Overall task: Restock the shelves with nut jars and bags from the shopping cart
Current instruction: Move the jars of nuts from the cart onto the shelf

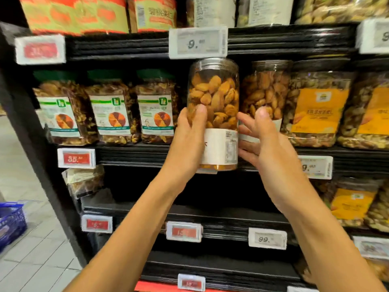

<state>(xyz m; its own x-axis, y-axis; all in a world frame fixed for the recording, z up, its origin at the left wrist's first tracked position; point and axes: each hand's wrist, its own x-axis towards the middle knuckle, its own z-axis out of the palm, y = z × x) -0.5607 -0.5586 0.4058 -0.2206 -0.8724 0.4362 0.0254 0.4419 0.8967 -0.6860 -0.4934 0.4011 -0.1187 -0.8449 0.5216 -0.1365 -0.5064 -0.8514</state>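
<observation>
Shelving (134,152), black, several tiers, fills the view; picture is motion-blurred.

Middle tier, left: three clear tubs (111,114) of dark nuts, green-and-white labels with a round orange-brown picture, print too blurred to read. Middle tier, right: tubs (317,108) with orange labels, characters not legible.

Blue cart (10,224), only a corner showing at the far left edge over pale floor tiles.

Nut jar (213,91): clear, round, upright, clear screw lid, full of almond-like nuts. White label on its lower part with small print and a barcode-like panel, unreadable. It is held up in front of the middle tier, between the green-labelled tubs and a similar jar (266,89) that stands on the shelf. Its base is out over the shelf's front edge.

Left hand (187,142) grips the nut jar low on its left side, thumb across the front.

Right hand (267,148) is slack, fingers spread, holding nothing, just beside the jar's right side; contact cannot be told.

Price tags: white "9." (197,42) directly above the jar lid; red "35." (76,158); white "99." (267,239) lower down.
</observation>
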